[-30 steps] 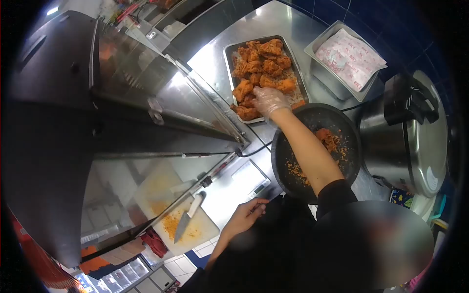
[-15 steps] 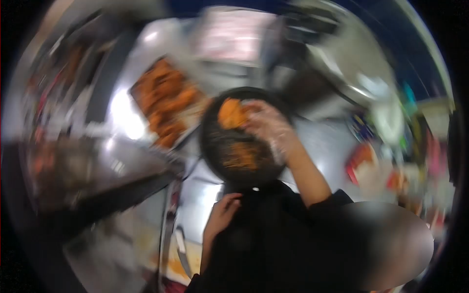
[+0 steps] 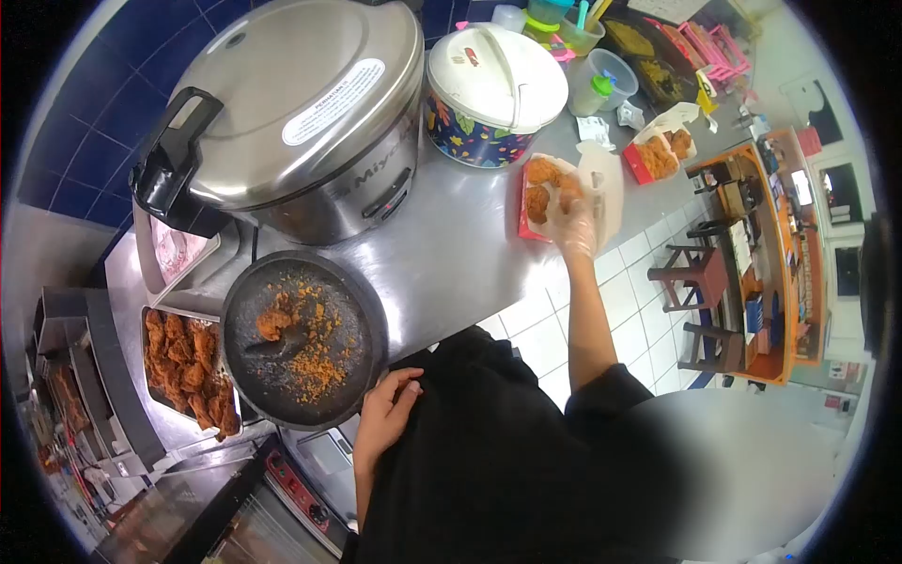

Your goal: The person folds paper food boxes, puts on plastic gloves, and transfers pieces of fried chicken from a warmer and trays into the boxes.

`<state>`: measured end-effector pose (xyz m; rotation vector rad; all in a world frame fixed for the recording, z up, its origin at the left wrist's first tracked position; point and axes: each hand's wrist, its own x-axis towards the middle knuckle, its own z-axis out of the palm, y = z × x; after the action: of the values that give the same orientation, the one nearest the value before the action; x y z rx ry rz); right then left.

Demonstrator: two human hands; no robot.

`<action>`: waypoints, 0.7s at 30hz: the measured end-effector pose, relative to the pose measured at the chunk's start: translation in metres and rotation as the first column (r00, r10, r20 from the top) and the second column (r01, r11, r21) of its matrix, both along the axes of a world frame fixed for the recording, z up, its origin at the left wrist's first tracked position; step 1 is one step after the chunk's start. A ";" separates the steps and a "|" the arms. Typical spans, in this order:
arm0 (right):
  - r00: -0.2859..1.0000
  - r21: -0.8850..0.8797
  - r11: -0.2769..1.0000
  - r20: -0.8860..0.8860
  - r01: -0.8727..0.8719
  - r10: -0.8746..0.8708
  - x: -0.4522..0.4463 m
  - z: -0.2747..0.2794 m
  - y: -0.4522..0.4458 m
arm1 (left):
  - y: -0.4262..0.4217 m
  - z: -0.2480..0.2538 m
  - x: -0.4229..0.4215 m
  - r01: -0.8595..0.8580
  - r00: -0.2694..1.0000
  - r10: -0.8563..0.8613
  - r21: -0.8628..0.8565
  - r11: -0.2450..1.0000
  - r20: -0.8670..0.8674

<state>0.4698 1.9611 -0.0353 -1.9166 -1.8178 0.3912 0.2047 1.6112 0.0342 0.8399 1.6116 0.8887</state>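
My right hand (image 3: 573,226), in a clear plastic glove, is over an open red takeaway box (image 3: 522,202), its fingers closed on a piece of fried chicken (image 3: 567,191), slightly blurred. Other fried chicken pieces (image 3: 538,199) lie inside that box, whose white lid stands up beside the hand. My left hand (image 3: 383,418) is bare and loosely open, close to the lower right rim of a dark stone mortar (image 3: 368,310). Orange crumbs (image 3: 319,367), a chicken piece (image 3: 273,324) and a dark pestle (image 3: 268,348) are in the mortar.
A metal tray (image 3: 235,430) of fried chicken lies left of the mortar. A large steel rice cooker (image 3: 301,122) and a patterned pot with a white lid (image 3: 493,94) stand behind. Another filled red box (image 3: 642,167) is further right. Stools (image 3: 695,275) stand on the tiled floor.
My right hand has moved from over the mortar to the red box at the right, carrying chicken. The view has turned to the right. My left hand remains near the mortar.
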 end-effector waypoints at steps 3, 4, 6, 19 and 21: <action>0.933 -0.235 0.972 0.349 -0.006 0.090 0.002 -0.041 0.025 | 0.000 -0.001 0.008 -0.067 0.998 0.067 0.009 0.998 0.022; 0.923 -0.283 0.959 0.373 0.012 0.099 0.003 -0.046 0.030 | -0.003 -0.003 0.008 -0.100 0.995 0.100 -0.003 0.995 0.018; 0.884 -0.314 0.949 0.438 -0.021 0.165 0.004 -0.051 0.039 | -0.018 -0.007 0.010 -0.151 0.989 0.150 -0.063 0.987 -0.016; -0.422 0.210 -0.388 -0.154 -0.897 0.893 -0.394 0.113 -0.245 | -0.132 -0.019 0.014 -0.634 0.773 0.635 0.034 0.772 0.003; -0.534 -0.050 -0.533 0.017 -0.845 0.845 -0.468 0.104 -0.319 | -0.153 -0.015 0.015 -0.661 0.750 0.661 -0.004 0.750 0.004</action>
<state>0.0023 1.6418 0.0687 0.7627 -3.0022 0.8279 0.2193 1.4584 0.0189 0.2291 1.9400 1.3771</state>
